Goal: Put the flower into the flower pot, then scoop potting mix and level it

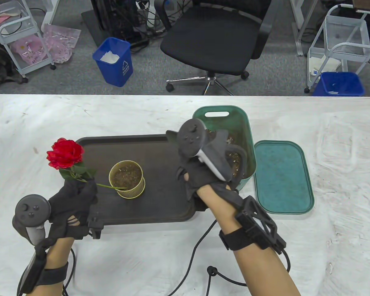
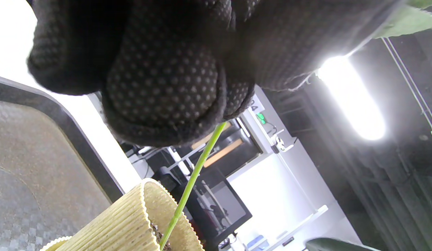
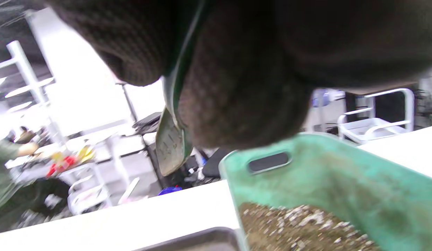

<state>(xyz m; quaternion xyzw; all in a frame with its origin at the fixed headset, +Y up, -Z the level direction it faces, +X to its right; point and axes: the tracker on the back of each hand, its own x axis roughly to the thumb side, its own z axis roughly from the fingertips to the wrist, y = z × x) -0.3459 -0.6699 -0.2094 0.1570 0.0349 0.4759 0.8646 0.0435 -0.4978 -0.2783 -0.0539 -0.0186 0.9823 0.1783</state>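
A red rose [image 1: 64,153] leans out to the left, and its green stem [image 2: 198,160] slants down into the ribbed yellow flower pot [image 1: 126,180]. My left hand [image 1: 80,188] pinches the stem just left of the pot, near the leaves. The pot holds some potting mix and stands on a dark tray [image 1: 160,148]. My right hand [image 1: 222,154] hovers over the green bin [image 1: 222,110] of potting mix [image 3: 299,230]. Its fingers curl round the handle of a green scoop [image 3: 170,143], whose blade hangs clear of the mix. From above the hand hides the scoop.
The bin's green lid [image 1: 280,178] lies flat to the right of the bin. Cables trail over the white cloth near the front edge. Beyond the table stand an office chair [image 1: 215,40], blue waste bins and white carts.
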